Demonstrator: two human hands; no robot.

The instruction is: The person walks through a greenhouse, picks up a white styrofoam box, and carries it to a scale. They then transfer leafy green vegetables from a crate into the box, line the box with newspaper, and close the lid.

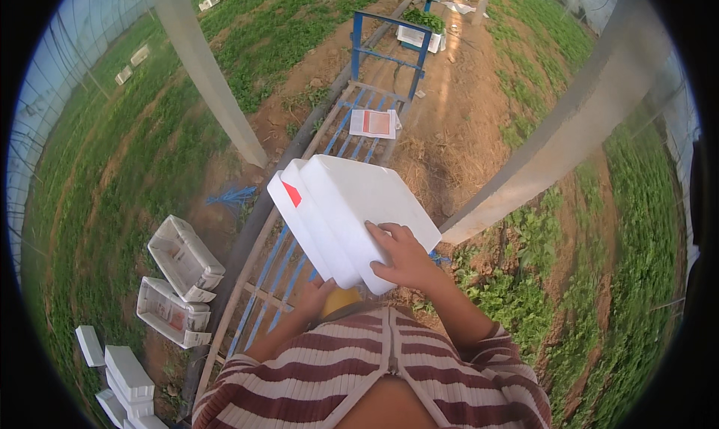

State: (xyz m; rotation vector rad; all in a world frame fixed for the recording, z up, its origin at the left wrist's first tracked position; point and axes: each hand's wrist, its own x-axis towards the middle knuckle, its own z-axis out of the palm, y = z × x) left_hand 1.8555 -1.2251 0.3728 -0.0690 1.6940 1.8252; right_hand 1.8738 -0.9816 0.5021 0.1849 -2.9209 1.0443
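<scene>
A white foam box [359,204] with a red mark on its side is tilted in front of my body, above a cart with blue metal slats [275,277]. My left hand [316,300] grips its lower near edge, with the fingers partly hidden under it. The right hand [401,255] lies on the box's near right side, fingers spread against the foam. Part of a yellow round object [341,301] shows beneath the box, close to my waist. Farther along the slats lies a folded newspaper [372,123].
Paper-lined foam boxes [185,260] stand at the left, with more white boxes [130,373] below them. Concrete posts [208,75] rise on both sides. Beyond the cart's blue handle frame [387,55] is a crate of leafy greens [421,33]. A dark pipe [244,255] runs beside the cart.
</scene>
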